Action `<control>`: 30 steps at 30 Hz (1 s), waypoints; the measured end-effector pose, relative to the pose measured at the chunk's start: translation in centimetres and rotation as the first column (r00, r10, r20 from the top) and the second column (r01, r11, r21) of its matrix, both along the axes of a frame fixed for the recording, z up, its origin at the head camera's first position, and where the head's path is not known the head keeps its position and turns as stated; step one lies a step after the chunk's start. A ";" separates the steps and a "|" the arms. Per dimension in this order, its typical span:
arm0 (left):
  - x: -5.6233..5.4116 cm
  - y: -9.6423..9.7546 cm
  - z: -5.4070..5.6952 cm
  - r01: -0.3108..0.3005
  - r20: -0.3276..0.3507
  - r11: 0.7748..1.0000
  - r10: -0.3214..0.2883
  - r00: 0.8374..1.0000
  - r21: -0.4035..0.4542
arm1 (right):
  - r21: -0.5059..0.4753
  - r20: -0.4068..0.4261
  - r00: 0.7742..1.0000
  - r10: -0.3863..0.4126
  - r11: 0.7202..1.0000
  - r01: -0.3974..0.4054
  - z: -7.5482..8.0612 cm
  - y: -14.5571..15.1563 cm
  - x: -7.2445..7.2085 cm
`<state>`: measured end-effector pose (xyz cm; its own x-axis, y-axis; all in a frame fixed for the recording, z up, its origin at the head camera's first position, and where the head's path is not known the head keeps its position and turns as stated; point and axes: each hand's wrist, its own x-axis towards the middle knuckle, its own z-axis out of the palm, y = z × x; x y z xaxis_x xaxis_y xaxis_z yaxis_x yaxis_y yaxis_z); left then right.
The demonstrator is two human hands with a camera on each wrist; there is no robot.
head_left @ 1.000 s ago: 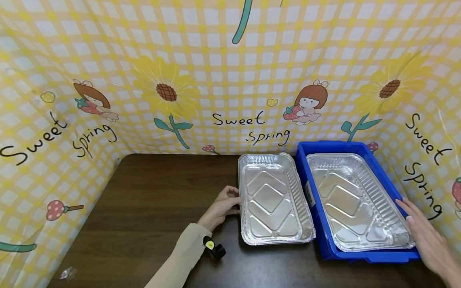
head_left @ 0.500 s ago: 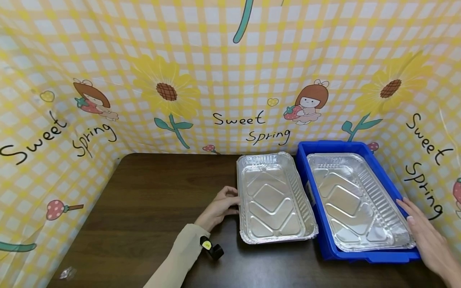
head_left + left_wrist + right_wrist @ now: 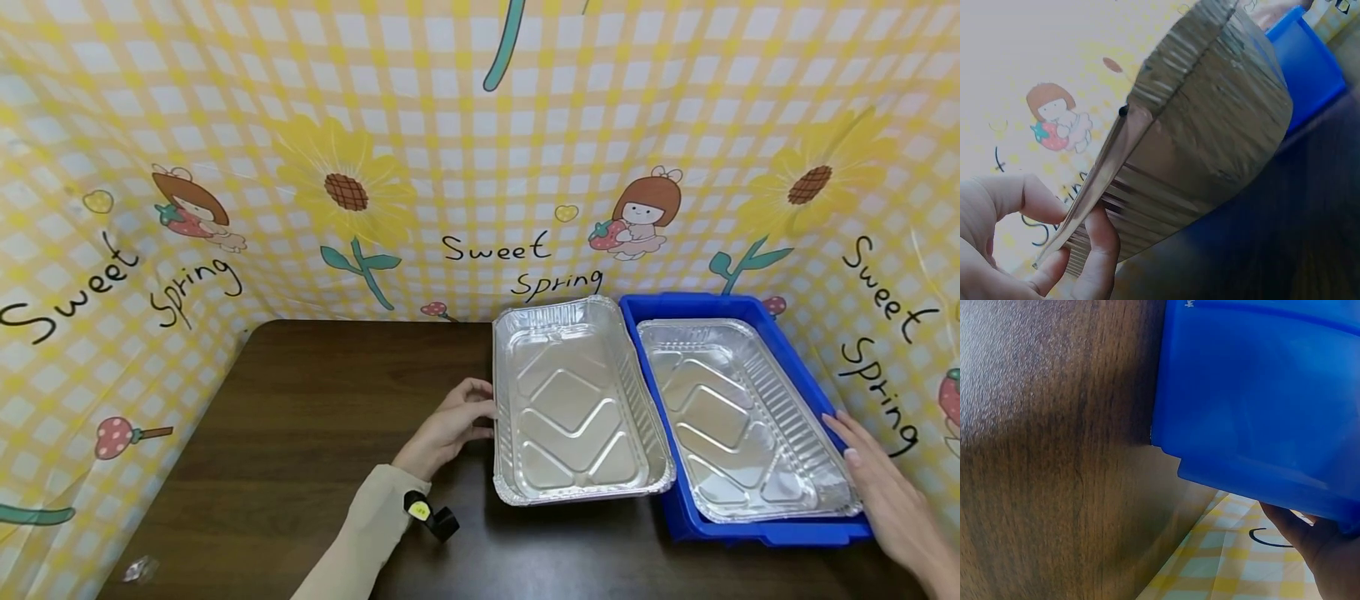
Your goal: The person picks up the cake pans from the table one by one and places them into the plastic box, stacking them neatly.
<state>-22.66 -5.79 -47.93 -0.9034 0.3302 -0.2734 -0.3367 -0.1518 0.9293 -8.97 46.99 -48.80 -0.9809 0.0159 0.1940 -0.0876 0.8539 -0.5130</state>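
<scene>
My left hand (image 3: 450, 425) pinches the left rim of a rectangular aluminium foil pan (image 3: 570, 400). In the left wrist view, thumb and fingers (image 3: 1100, 250) clasp that rim, and the pan's ribbed outer wall (image 3: 1210, 119) shows, raised off the table. The pan's right edge overlaps the left rim of a blue plastic bin (image 3: 806, 533). A second foil pan (image 3: 712, 417) lies inside this bin. My right hand (image 3: 888, 492) rests with extended fingers against the bin's right side; the right wrist view has it at the rim, partly cut off.
The dark wooden table (image 3: 337, 417) extends to the left. A small clear plastic scrap (image 3: 140, 570) lies near its front left. A yellow checked cloth (image 3: 450, 167) hangs behind and along both sides.
The left hand has raised the foil pan from the table and shifted it slightly right, so its edge now overlaps the bin's rim. The right hand stays at the bin.
</scene>
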 end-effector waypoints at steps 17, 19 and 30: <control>0.4 1.1 2.8 0.026 -0.025 1.000 -0.026 0.999 0.003 | -0.009 0.012 1.000 0.005 1.000 -0.005 0.0 0.1 0.1; 0.4 1.5 3.1 0.021 -0.020 1.000 -0.021 1.000 -0.001 | -0.008 0.015 1.000 0.003 1.000 -0.003 0.1 0.1 0.1; 0.2 3.3 4.6 0.045 -0.026 0.999 -0.044 0.999 0.000 | 0.004 0.001 1.000 0.008 1.000 -0.008 0.0 0.1 0.0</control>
